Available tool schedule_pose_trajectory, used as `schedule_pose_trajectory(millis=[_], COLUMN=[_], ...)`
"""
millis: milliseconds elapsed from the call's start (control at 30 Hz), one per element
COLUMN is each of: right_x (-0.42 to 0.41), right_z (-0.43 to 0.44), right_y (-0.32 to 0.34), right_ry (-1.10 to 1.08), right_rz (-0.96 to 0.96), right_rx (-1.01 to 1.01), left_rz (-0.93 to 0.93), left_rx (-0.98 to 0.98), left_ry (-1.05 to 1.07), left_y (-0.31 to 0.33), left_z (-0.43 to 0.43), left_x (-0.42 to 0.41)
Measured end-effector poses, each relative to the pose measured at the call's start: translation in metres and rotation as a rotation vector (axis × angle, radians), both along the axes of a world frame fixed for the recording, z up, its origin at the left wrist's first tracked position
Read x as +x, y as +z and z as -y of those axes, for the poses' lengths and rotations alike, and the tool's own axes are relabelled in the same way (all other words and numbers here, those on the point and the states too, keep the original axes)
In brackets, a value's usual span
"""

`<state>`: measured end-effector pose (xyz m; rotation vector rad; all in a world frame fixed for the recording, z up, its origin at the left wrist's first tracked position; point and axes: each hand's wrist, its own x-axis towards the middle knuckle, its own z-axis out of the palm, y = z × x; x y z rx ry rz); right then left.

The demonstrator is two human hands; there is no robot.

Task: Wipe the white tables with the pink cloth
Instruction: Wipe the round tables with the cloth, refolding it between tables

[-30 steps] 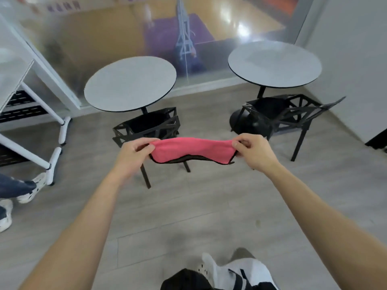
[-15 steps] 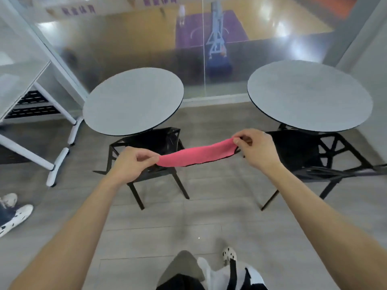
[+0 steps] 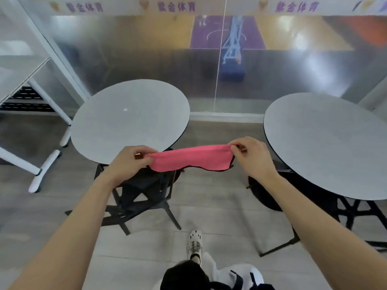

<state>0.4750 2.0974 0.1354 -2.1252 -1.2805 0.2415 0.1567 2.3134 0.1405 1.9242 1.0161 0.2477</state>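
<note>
Wiping looks unstarted: left hand and right hand each pinch an end of the pink cloth, stretched in air by the near edge of the left worktop; it and the right worktop both await wiping.

Arms outstretched, left hand and right hand in pinch grips on the pink cloth.

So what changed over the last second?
The person stepped closer: the left table and right table now sit nearer and fill more of the view. Nothing was taken hold of or let go. Unchanged: the left hand and right hand each pinch an end of the cloth, stretched between them. No wiping yet.
</note>
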Motion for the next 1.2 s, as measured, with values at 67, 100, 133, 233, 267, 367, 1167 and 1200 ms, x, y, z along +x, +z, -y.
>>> schedule_pose_trajectory(millis=[67, 100, 133, 233, 267, 367, 1167, 1200], right_x=[0.018, 0.023, 0.027, 0.024, 0.018, 0.003, 0.077, 0.079], right_z=[-0.034, -0.047, -0.064, -0.118, -0.135, -0.193, -0.533, -0.544], right_y=[0.0, 0.0, 0.0, -0.007, -0.012, -0.025, -0.105, -0.115], right_ry=[-0.014, -0.019, -0.026, -0.044, -0.032, 0.126, 0.74, 0.761], right_rz=[-0.085, -0.145, -0.196, -0.463, -0.562, -0.761, -0.195, -0.096], right_rx=[-0.121, -0.151, -0.165, -0.166, -0.164, -0.182, -0.541, -0.54], left_rz=[-0.085, -0.095, -0.086, -0.015, 0.013, 0.137, -0.263, -0.349], left_rx=[-0.009, -0.028, -0.045, -0.066, -0.09, -0.28, -0.163, -0.204], left_ry=[-0.01, 0.001, 0.02, 0.091, 0.09, 0.086, 0.673, 0.639], left_y=[-0.007, -0.011, -0.015, -0.027, -0.031, -0.03, -0.1, -0.114], left_z=[-0.024, -0.032, -0.041, -0.065, -0.067, -0.069, -0.211, -0.21], left_x=[0.029, 0.042, 0.058, 0.103, 0.114, 0.14, 0.114, 0.11])
